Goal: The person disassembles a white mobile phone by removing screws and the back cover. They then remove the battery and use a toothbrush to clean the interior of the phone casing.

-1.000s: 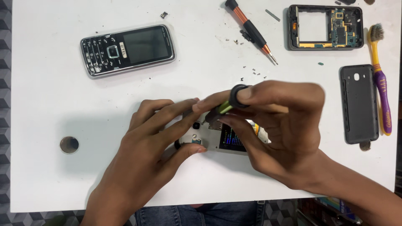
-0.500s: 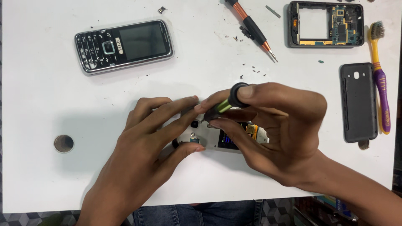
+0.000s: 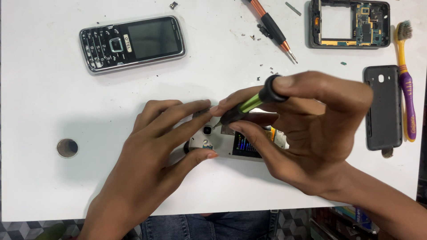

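Left hand (image 3: 151, 151): palm down, fingers stretched rightward and flat, thumb tucked under, forearm entering from the lower edge. Right hand (image 3: 307, 133): raised, wrist bent, fingertips pinched in a closed grip, forefinger curled over the top.

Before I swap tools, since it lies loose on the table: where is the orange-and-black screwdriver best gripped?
Grip the orange-and-black screwdriver by its thick black mid-section, coming from above with fingers across the shaft. It lies flat and diagonal, its metal tip pointing down-right, so the thin tip end probably offers less hold.
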